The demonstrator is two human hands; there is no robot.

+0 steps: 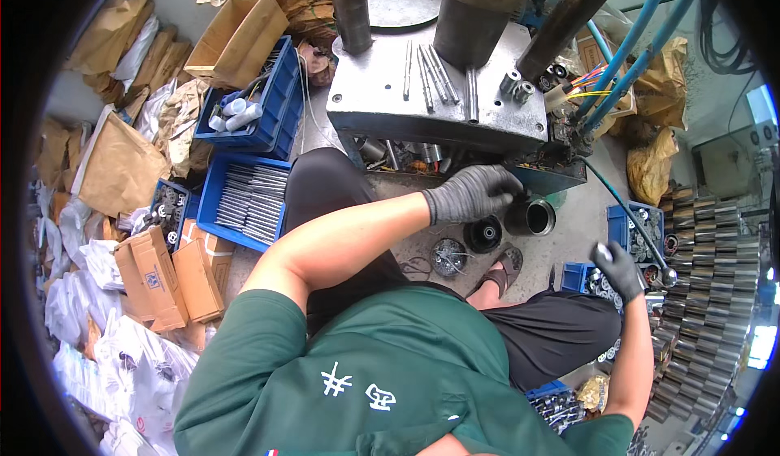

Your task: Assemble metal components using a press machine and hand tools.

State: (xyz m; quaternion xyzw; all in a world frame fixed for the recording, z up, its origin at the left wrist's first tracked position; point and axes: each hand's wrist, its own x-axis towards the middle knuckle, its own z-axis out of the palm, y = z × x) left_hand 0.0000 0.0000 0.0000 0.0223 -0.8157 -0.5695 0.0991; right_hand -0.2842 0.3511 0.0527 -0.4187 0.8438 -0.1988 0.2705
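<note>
My left hand (473, 195), in a grey knitted glove, hovers just before the machine's front edge. Its fingers are bent and slightly apart, with nothing visible in them. Below it on the floor stand a round black housing (483, 233) with a ringed centre and a hollow steel cylinder (532, 217). My right hand (620, 272), in a dark glove, is at the right beside the blue parts bins (578, 276). Its fingers are curled; a small pale spot shows at the fingertips, too small to name. Close by is a lever with a ball end (668, 277).
Steel shafts (439, 74) and small collars (517, 86) lie on the press table (357, 90). Left are a blue tray (213, 222) of shafts, cardboard boxes (151, 281) and plastic bags. Stacked steel cylinders (707, 293) line the right. A bowl (448, 257) sits near my foot.
</note>
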